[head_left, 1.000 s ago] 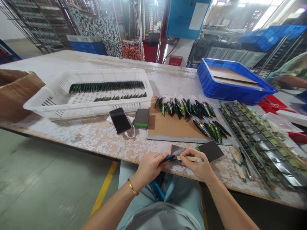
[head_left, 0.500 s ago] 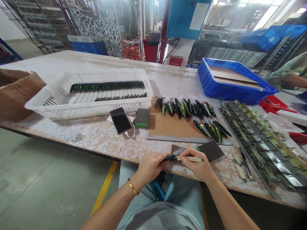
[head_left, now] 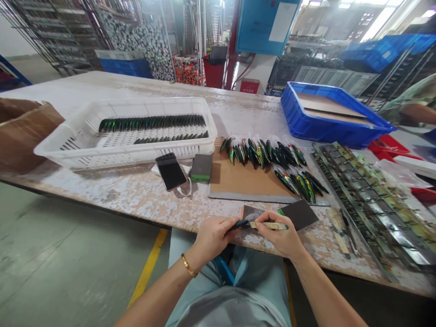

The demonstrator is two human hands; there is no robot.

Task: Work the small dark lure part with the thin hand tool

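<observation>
Near the table's front edge, my left hand point(head_left: 213, 234) is closed around a dark fishing lure point(head_left: 241, 224), whose end points right. My right hand point(head_left: 281, 234) pinches a slim tool wrapped in pale tape point(head_left: 275, 225), held like a pen. The tool's tip is at the lure's end; whether they touch I cannot make out. Just behind the hands lie a dark flat pad with an orange edge point(head_left: 250, 211) and a dark pad with a green edge point(head_left: 301, 215). Beyond them, several shiny green-black lures point(head_left: 260, 153) rest on a cardboard sheet point(head_left: 241, 184).
At left, a white plastic basket point(head_left: 143, 149) holds rows of lures. A phone point(head_left: 170, 171) and a grey-green block point(head_left: 201, 167) lie before it. Rightward are a taped tool point(head_left: 339, 234), metal racks point(head_left: 368, 190) and a blue crate point(head_left: 327, 129). Another person's arm point(head_left: 418, 113) shows far right.
Almost nothing differs. Both hands keep their hold on the lure and the taped tool, with at most a tiny shift at the tool's tip.
</observation>
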